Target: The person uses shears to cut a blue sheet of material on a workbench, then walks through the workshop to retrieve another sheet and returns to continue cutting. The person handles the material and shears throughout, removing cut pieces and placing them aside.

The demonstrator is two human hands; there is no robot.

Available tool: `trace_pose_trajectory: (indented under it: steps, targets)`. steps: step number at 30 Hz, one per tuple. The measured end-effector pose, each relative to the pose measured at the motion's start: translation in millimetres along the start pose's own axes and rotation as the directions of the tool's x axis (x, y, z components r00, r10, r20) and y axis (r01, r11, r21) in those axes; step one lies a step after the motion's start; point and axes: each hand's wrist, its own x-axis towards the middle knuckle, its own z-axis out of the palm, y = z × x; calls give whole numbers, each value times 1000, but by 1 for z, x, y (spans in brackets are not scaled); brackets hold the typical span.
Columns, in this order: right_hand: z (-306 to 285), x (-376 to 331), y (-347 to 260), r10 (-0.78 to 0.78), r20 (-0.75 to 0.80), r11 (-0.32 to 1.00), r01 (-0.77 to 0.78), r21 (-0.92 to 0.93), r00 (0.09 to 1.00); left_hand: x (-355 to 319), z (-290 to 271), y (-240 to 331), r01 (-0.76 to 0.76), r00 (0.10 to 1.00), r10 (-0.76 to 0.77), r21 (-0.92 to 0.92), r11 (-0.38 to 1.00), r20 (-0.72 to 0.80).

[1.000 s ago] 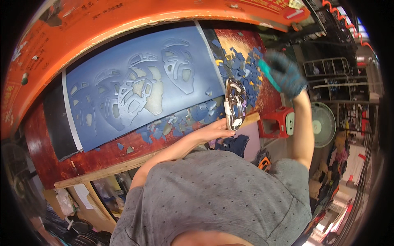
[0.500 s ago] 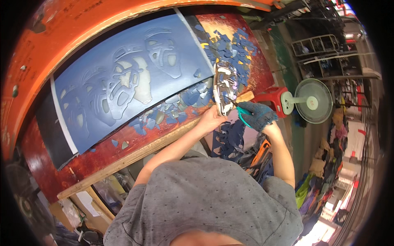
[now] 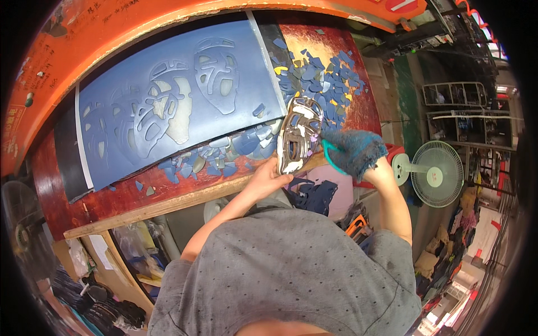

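Cutting die: a metal die [image 3: 298, 134] with open, curved cut-outs stands on edge just right of the frame's centre, at the near edge of the surface.
Long axis: runs up and down the frame, the top leaning a little right; the open face turns toward the camera.
Left hand: the left hand [image 3: 268, 180] comes from below and its grip closes on the lower end of the die, fingers wrapped at its foot.
Right hand: the right hand [image 3: 354, 151], in a teal knitted glove, presses against the die's right side; whether its grip closes around the frame cannot be told.
Edge: the die sits right at the wooden lip [image 3: 168, 203] of the red surface [image 3: 115, 193]; past that lip, toward the lower frame, the surface ends.
Blue sheet: a large blue sheet [image 3: 168, 101] with cut-out shapes lies to the upper left of the die, just apart from it.
Scraps: blue offcuts [image 3: 322, 78] crowd the surface above the die and along the sheet's lower edge, touching the die's foot.
Open room: bare red surface shows only lower left of the sheet.
Right side: a standing fan [image 3: 438, 173] is well apart at the right.
Below: dark cut pieces [image 3: 314, 196] hang under the lip, beside the left wrist.
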Motion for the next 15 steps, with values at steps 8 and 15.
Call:
trace_pose_trajectory:
  steps: [8,15]
  targets:
    - [9,38,26,-200,7,977,200,-75,980,-6,13,-1,-38,968,125,364,931,-218]
    - [3,50,28,-10,295,999,19,-28,955,-10,29,13,83,934,146,595,799,-327]
